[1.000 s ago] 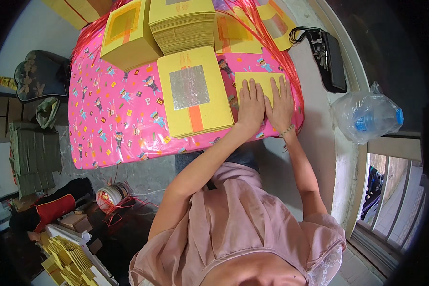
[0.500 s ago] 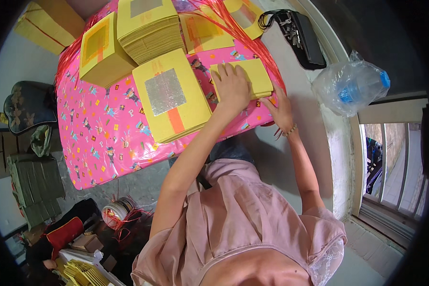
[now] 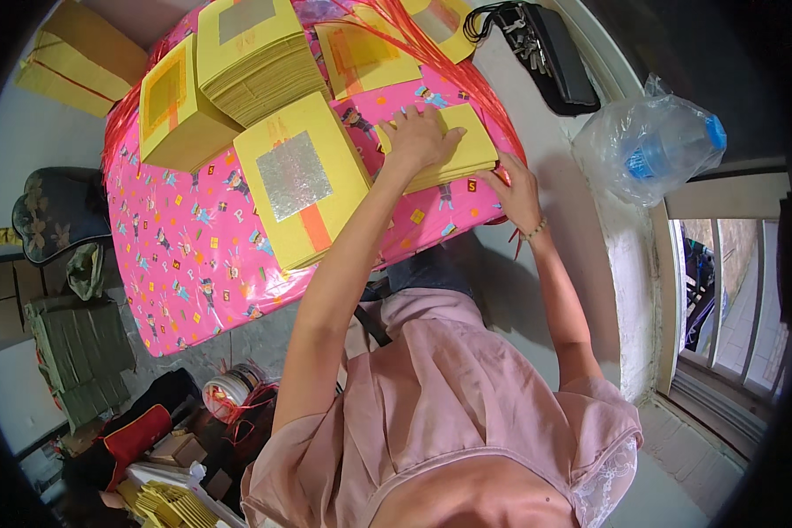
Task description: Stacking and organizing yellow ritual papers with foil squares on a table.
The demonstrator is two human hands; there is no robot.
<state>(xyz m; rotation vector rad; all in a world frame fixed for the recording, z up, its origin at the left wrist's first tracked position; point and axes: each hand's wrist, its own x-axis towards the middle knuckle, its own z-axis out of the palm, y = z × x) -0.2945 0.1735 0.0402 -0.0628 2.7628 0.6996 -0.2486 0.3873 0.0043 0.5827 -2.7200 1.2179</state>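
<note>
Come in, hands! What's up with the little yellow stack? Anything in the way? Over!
Left hand on top of the little stack. Right hand open at its near right corner. Red strands close by; nothing seen blocking.

On the far right, keys (image 3: 528, 47) lie on a black pouch (image 3: 574, 70) on a pale ledge (image 3: 526, 110). Nearer on the right is a clear plastic bag (image 3: 609, 145) around a blue-capped bottle (image 3: 679, 136), then a barred window (image 3: 717, 290). At left stand a dark flowered chair (image 3: 62, 209) and, nearer, a green bundle (image 3: 84, 352). Near left, a white bucket (image 3: 227, 392) sits beside a red-and-black cloth (image 3: 141, 436).
</note>
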